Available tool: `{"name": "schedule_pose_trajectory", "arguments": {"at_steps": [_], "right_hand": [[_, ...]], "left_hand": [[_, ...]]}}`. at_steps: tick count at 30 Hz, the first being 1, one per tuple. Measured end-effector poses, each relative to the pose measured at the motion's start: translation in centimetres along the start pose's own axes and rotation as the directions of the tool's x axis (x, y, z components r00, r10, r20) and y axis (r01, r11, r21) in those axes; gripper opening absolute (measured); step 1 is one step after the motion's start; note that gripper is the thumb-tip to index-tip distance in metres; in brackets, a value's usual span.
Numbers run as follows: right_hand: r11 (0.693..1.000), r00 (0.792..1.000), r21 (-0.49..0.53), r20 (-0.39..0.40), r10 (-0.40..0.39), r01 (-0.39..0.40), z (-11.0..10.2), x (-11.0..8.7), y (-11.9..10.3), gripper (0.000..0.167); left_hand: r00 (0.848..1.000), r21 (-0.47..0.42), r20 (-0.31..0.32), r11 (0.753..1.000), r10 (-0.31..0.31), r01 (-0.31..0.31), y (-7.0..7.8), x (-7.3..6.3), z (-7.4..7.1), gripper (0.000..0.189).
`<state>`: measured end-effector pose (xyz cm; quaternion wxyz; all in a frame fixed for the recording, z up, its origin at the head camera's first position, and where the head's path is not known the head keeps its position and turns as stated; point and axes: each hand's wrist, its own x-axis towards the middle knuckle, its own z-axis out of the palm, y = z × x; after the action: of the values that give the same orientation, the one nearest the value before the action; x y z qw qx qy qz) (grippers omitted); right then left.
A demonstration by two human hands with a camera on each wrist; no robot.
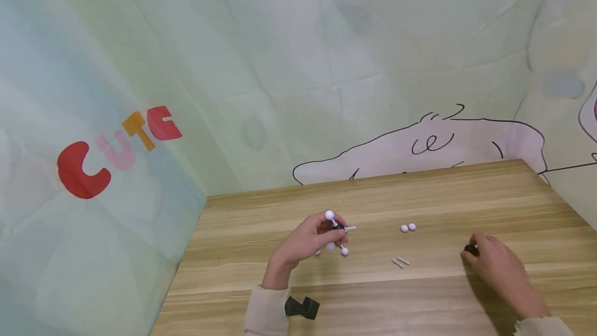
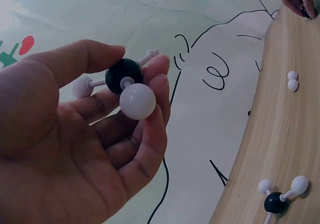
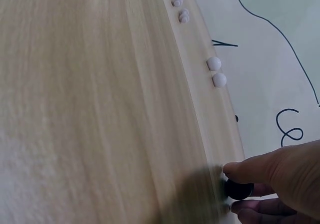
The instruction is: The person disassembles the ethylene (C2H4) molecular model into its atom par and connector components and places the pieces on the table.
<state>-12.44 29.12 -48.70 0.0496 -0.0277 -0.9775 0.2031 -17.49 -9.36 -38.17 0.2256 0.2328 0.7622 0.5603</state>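
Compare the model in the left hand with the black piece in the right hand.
The model has white balls and a bare peg attached; the black piece shows none. The model is held above the table; the black piece is at or near its surface. Both are held and show black.

Balls: smooth, glossy plastic
Table: smooth, grained wood
Backdrop: creased, matt cloth
Sleeve: matt cloth
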Motion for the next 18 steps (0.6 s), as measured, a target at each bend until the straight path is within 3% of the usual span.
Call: {"name": "schedule_pose_trajectory", "arguments": {"at_steps": [5,10,12,14,16,18], "right_hand": [[1.0,0.999,-0.004,0.032,0.014,-0.014,-0.5,0.1,0.0,0.037],[0.999,0.999,0.031,-0.038,-0.015,0.016,-1.9,0.2,-1.9,0.034],[0.993,0.991,0.091,-0.119,-0.066,0.077,-2.4,0.2,-3.6,0.027],[0.973,0.968,0.158,-0.21,-0.135,0.17,-2.8,0.2,-5.8,0.02],[0.934,0.937,0.229,-0.281,-0.206,0.274,-3.1,0.0,-8.0,0.013],[0.889,0.918,0.295,-0.297,-0.262,0.349,-3.4,-0.4,-10.1,0.009]], "left_hand": [[1.0,-0.009,0.0,1.0,0.026,-0.026,0.1,0.0,0.1,0.022],[0.997,0.027,0.005,0.997,0.079,-0.079,0.0,0.1,0.2,0.024],[0.996,0.005,0.018,0.996,0.091,-0.091,0.1,0.2,0.3,0.025],[0.995,-0.021,0.034,0.995,0.096,-0.095,0.2,0.2,0.5,0.026],[0.994,-0.052,0.053,0.994,0.098,-0.096,0.4,0.2,0.8,0.026],[0.993,-0.068,0.068,0.993,0.097,-0.092,0.5,0.3,1.1,0.024]]}}
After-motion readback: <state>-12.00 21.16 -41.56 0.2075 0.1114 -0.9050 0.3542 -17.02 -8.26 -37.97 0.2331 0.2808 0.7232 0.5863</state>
